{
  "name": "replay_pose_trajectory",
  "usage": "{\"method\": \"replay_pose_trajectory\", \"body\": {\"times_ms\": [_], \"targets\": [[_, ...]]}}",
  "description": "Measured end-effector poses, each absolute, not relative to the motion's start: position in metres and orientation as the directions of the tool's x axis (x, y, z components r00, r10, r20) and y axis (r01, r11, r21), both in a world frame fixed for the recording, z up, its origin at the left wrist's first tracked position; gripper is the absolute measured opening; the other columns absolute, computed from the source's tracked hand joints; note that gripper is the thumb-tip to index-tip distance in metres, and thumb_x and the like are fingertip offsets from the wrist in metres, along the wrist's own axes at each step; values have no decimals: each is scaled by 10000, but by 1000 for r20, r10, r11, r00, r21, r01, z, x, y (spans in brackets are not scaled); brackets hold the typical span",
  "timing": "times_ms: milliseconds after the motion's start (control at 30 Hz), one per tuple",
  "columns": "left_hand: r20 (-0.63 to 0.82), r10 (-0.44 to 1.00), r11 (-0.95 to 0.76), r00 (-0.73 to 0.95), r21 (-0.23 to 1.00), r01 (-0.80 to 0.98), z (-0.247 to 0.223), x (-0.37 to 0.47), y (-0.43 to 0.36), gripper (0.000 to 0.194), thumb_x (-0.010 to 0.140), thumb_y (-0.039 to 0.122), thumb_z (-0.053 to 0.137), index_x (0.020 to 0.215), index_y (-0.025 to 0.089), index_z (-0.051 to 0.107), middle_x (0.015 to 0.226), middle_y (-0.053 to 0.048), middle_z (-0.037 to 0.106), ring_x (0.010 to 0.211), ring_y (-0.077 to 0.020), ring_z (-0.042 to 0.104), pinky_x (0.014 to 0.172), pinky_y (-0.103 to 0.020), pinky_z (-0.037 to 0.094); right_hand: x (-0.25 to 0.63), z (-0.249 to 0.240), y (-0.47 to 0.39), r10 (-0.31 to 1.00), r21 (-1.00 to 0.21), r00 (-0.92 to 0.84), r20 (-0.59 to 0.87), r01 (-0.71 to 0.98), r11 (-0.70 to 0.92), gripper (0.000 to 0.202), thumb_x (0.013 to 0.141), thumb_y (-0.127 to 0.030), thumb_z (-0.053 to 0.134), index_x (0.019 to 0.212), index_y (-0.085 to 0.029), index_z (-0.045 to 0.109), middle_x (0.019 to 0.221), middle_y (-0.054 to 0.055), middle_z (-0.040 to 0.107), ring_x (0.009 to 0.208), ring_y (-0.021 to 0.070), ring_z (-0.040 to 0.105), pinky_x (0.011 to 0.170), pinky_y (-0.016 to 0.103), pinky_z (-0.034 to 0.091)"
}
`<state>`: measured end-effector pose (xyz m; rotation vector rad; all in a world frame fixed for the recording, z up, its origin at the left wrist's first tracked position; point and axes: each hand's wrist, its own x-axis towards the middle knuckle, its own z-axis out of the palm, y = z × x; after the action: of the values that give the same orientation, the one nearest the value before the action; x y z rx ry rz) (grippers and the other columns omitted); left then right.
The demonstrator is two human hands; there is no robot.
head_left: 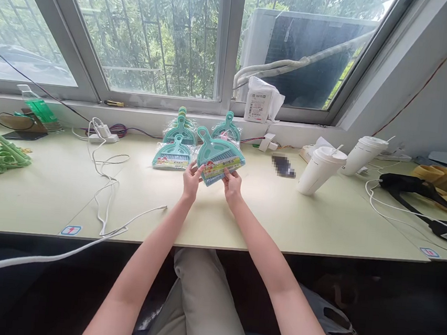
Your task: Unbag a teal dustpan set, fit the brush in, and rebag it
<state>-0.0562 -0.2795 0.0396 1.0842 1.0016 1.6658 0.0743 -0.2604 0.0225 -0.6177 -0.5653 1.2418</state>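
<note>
Two hands [211, 185], fingers angled inward (thumbs uppermost), around one dustpan set [218, 159].

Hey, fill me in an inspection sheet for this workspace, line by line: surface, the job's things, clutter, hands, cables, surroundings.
Surface: pale table; spills or damage, nothing seen.
Job's things: one wrapped dustpan set held up; more dustpan sets behind it, towards the window.
Clutter: two lidded cups with straws and a black strap on the right; green bottle far left.
Hands: left hand and right hand share the grip, one at each side of the set's lower part.
Cables: white cable lies loose on the left and crosses the front edge.
Surroundings: window ahead, boxed item on its sill.
</note>
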Motion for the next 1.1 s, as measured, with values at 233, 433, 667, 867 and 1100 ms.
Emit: {"method": "replay_pose_trajectory", "body": {"times_ms": [233,433,667,867,1100], "targets": [[256,869,-387,-423,885,-258,38,-64,-274,572,721,582,677,1157,225,585,786,-21,631,702,-126,613,586,-212,478,74,28,-265,986,-731,157,62,-666,153,237,676,-189,741,897,-180,653,1031,52,721,1040,212,662,926,349,573],[225,824,-361,-520,916,-174,39,-68,-271,530,630,533,771,968,165,593,655,10,605,486,-82,516,536,-229,473,73,29,-266,986,-749,165,24,-650,127,177,700,-149,712,858,-180,642,964,29,731,962,179,684,921,331,573],[166,804,-300,-571,943,-148,39,-74,-270,494,584,541,798,807,173,555,758,-18,648,538,-94,564,505,-213,441,79,29,-263,999,-789,49,-3,-614,28,176,722,-137,716,861,-189,621,871,18,736,872,170,708,899,346,583],[153,977,-208,-148,836,-507,38,-62,-271,503,827,613,546,1096,190,591,1054,-85,679,962,-200,653,749,-292,527,80,27,-263,996,-790,71,47,-608,81,231,682,-151,756,860,-191,615,920,33,729,941,195,696,921,376,575],[284,952,-173,118,813,-556,46,-69,-278,569,794,456,679,1299,246,523,1223,-78,644,1131,-239,608,904,-356,517,79,28,-265,986,-759,127,110,-629,166,243,687,-197,741,900,-193,624,1028,50,707,1022,208,664,954,385,557]]}}
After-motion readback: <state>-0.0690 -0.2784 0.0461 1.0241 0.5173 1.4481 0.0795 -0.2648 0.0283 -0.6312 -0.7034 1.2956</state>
